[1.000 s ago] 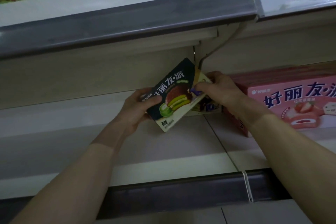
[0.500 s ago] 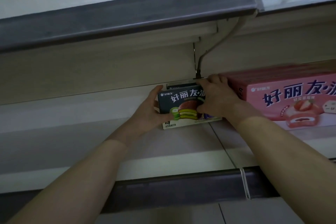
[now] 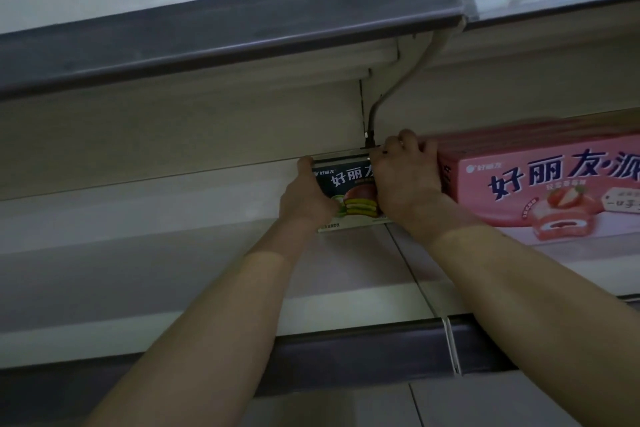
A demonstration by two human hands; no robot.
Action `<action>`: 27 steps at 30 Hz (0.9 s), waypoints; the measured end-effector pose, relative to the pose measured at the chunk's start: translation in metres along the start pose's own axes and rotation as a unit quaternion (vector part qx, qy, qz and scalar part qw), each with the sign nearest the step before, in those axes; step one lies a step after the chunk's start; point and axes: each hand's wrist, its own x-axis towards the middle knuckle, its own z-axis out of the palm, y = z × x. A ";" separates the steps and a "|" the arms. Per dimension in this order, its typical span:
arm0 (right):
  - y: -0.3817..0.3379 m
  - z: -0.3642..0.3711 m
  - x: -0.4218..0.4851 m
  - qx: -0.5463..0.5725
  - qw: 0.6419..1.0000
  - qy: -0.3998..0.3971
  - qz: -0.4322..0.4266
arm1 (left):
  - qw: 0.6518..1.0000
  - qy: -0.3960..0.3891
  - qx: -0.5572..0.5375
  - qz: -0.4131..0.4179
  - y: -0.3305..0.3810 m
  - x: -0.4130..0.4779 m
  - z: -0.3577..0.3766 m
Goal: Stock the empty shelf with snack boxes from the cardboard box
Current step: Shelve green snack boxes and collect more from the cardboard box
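While upright at the shelf back beside the pink box, holding dark snack box by both ends, left hand and right hand curled round it; judged light, stiff, dentable card.

pink box blocks right; shelf left open.

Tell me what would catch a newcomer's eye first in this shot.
The dark green cardboard snack box at the back of the white shelf stands out first. The left hand holds its left end and the right hand covers its right end. Just to its right sits a long pink cardboard snack box with a strawberry picture on its front.
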 end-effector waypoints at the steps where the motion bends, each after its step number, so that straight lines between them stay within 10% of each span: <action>1: 0.000 0.000 0.000 -0.004 1.000 0.004 -0.001 | 1.000 0.013 0.004 0.006 -0.001 -0.001 0.003; 27: -0.006 0.020 0.006 0.150 0.987 -0.057 -0.029 | 0.989 -0.011 -0.134 0.055 -0.015 0.010 0.011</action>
